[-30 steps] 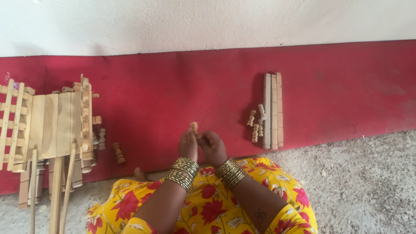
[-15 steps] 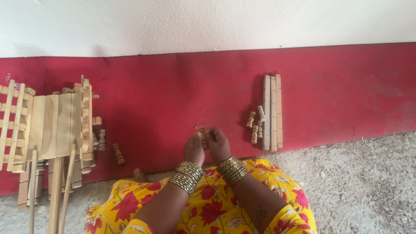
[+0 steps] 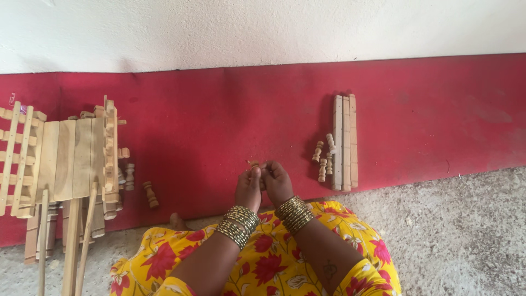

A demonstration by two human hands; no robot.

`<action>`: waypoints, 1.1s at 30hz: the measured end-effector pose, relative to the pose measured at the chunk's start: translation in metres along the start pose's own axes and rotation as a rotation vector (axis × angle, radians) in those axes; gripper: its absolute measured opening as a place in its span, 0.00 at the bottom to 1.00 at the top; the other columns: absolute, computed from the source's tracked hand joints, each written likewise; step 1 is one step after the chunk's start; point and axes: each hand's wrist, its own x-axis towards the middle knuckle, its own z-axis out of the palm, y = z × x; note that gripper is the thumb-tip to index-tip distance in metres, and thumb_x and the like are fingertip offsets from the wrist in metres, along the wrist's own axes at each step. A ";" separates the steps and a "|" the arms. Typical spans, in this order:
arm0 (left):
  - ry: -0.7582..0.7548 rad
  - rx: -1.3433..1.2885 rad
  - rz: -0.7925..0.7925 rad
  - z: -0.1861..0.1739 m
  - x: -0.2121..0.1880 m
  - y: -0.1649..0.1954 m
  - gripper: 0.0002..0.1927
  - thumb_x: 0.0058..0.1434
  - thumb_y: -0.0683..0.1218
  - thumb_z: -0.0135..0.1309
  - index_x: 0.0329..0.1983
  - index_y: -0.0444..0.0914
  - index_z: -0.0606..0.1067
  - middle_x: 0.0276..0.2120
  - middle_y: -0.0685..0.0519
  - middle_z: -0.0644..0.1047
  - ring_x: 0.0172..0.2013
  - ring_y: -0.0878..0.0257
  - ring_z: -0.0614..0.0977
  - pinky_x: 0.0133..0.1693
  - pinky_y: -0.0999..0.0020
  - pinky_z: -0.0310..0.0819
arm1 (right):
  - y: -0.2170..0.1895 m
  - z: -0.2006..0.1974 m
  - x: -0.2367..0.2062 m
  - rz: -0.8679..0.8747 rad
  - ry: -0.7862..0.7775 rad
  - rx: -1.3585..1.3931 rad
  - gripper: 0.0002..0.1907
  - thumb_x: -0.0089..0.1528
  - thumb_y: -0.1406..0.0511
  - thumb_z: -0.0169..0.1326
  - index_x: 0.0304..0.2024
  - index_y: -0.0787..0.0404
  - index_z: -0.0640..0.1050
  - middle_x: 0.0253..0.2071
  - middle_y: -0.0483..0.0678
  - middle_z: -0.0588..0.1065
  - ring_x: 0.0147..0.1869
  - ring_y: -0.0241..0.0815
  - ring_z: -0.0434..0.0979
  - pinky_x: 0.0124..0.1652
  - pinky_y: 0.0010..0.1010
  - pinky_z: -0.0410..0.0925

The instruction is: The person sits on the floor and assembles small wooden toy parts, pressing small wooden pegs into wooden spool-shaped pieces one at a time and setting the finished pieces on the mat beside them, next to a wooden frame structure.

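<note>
Both hands meet in front of the person's lap, just above the edge of the red mat [image 3: 219,109]. The left hand [image 3: 248,189] and the right hand [image 3: 278,182] are pressed close together, fingertips pinching a small wooden peg [image 3: 255,164] between them; only its top shows above the fingers. Each wrist carries a stack of gold bangles [image 3: 237,225], and the yellow flowered garment [image 3: 263,263] covers the knees below.

To the right of the hands, well apart, three long wooden slats [image 3: 345,142] lie side by side on the mat, with a few small turned spindles [image 3: 323,159] just beside them on their left. To the left, a partly built wooden rack [image 3: 60,156] rests on the mat, more spindles near its right edge and one loose spindle [image 3: 150,194] lying alone between it and the hands. Long wooden strips [image 3: 71,246] lie below the rack, reaching onto the grey floor [image 3: 466,230]
</note>
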 end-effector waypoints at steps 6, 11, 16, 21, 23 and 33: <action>0.103 0.071 -0.090 -0.005 0.002 0.009 0.27 0.63 0.67 0.49 0.38 0.38 0.78 0.20 0.60 0.72 0.20 0.71 0.70 0.22 0.72 0.66 | 0.003 0.005 -0.002 -0.117 -0.027 -0.073 0.04 0.68 0.70 0.49 0.44 0.63 0.75 0.33 0.45 0.75 0.32 0.31 0.73 0.31 0.23 0.70; 0.264 0.159 -0.110 -0.022 0.014 0.023 0.33 0.70 0.69 0.44 0.29 0.35 0.68 0.20 0.57 0.68 0.21 0.68 0.70 0.22 0.70 0.65 | 0.012 0.016 -0.019 -0.368 0.011 -0.468 0.04 0.65 0.70 0.56 0.40 0.65 0.78 0.34 0.46 0.79 0.36 0.33 0.78 0.35 0.25 0.73; 0.247 0.311 -0.180 -0.017 0.012 0.017 0.25 0.69 0.63 0.36 0.30 0.44 0.74 0.24 0.60 0.75 0.25 0.72 0.76 0.27 0.72 0.72 | 0.012 0.014 -0.016 -0.409 -0.046 -0.412 0.05 0.63 0.70 0.57 0.41 0.65 0.78 0.34 0.47 0.79 0.34 0.35 0.79 0.33 0.27 0.74; 0.105 0.401 -0.227 0.002 -0.001 -0.003 0.26 0.73 0.60 0.33 0.32 0.41 0.75 0.23 0.57 0.75 0.24 0.66 0.75 0.28 0.66 0.73 | 0.003 0.001 0.006 -0.273 0.149 -0.368 0.05 0.66 0.67 0.53 0.41 0.63 0.78 0.37 0.44 0.82 0.31 0.31 0.79 0.29 0.24 0.74; 0.065 0.596 -0.139 -0.001 0.005 -0.006 0.25 0.74 0.59 0.31 0.36 0.41 0.74 0.24 0.56 0.73 0.23 0.65 0.74 0.27 0.64 0.73 | 0.003 0.002 0.005 -0.256 0.223 -0.493 0.04 0.65 0.67 0.56 0.41 0.62 0.79 0.33 0.46 0.80 0.31 0.31 0.78 0.29 0.23 0.74; 0.266 0.136 -0.306 -0.021 0.011 0.022 0.23 0.73 0.59 0.36 0.33 0.42 0.74 0.24 0.57 0.71 0.24 0.68 0.70 0.26 0.68 0.66 | -0.003 0.025 -0.024 -0.480 0.014 -0.548 0.03 0.63 0.71 0.57 0.40 0.63 0.78 0.35 0.49 0.79 0.35 0.36 0.81 0.34 0.28 0.75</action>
